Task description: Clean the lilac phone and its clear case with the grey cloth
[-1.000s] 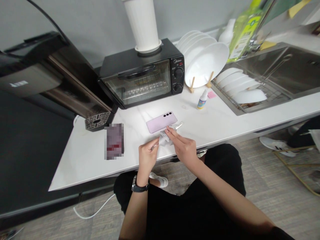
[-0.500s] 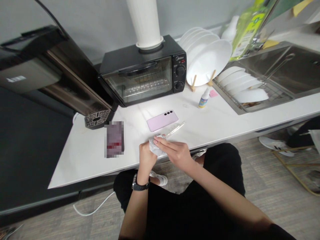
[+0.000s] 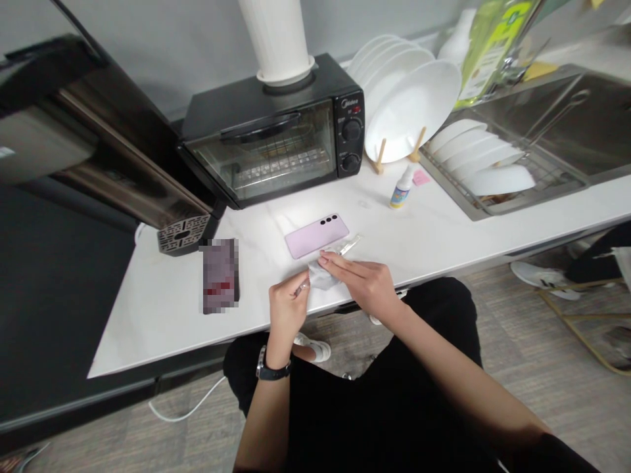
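- The person is sitting at the white counter [image 3: 162, 309], with both hands working close together just above its near edge.
- The left hand [image 3: 287, 309] is curling closed, thumb and fingertips pinching one end of a thin, pale stick-like item; what exactly it is, I cannot tell from here.
- The right hand [image 3: 367, 284] is lying flatter, fingers pressing down on a small white wipe [image 3: 323, 276], which is bunching around the other end of that item, as if rubbing along it.
- A clear plastic wrapper [image 3: 348, 246] is lying just past the right fingertips, probably put aside there so it stays within reach.
- The pale pink phone [image 3: 316, 235] is resting camera-side up on the counter just beyond the wipe, not touched by either hand, close enough to pick up without stretching.
- A dark phone [image 3: 220, 274] is lying to the left, apart from the hands, out of the working patch.
- A small dropper bottle [image 3: 401, 188] is standing upright farther back on the right, near the foot of the plate rack [image 3: 394, 161].
- The black toaster oven [image 3: 276, 141] is sitting at the back with a white ribbed container [image 3: 279, 39] on top, leaving the front strip free for handwork.
- White plates [image 3: 488, 171] are leaning in the sink rack to the right, well away.
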Tool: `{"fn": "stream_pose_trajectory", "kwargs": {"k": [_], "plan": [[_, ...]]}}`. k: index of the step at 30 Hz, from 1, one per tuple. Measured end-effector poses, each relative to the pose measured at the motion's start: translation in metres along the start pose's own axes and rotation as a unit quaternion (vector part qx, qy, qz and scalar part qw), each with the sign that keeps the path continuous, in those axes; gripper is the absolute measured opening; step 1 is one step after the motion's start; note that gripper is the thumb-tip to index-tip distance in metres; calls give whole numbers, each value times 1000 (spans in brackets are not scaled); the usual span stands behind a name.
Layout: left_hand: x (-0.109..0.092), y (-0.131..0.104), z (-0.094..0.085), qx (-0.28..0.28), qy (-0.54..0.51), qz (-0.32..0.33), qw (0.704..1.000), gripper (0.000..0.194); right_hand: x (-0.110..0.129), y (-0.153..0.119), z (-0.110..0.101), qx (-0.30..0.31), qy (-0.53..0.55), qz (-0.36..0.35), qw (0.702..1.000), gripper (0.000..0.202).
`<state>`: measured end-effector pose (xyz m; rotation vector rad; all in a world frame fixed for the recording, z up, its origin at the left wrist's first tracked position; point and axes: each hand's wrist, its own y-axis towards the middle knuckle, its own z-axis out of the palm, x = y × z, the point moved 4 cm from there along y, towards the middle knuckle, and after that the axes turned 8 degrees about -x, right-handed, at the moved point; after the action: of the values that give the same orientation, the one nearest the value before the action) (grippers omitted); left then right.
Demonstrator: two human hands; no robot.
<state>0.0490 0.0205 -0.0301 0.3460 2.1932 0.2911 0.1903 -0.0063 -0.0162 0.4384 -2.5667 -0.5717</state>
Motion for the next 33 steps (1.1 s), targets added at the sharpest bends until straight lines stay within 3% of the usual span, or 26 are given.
{"fn": "stream_pose_trajectory", "kwargs": {"k": [8,13,22,33], "plan": [[-7,1,3,-9,-39,0,999,24,-27,6,-15,-43,-11,48,998,53],[-7,1,0,-5,-50,1,999,25,-31,7,-19,-68,-28,72,995,51],[-8,-1,0,1,-57,16,998,26,-10,-1,-9,-128,-18,90,987,44],[0,-3,-7,-16,5,35,999,18,31,-3,11,-50,21,42,998,49]]}}
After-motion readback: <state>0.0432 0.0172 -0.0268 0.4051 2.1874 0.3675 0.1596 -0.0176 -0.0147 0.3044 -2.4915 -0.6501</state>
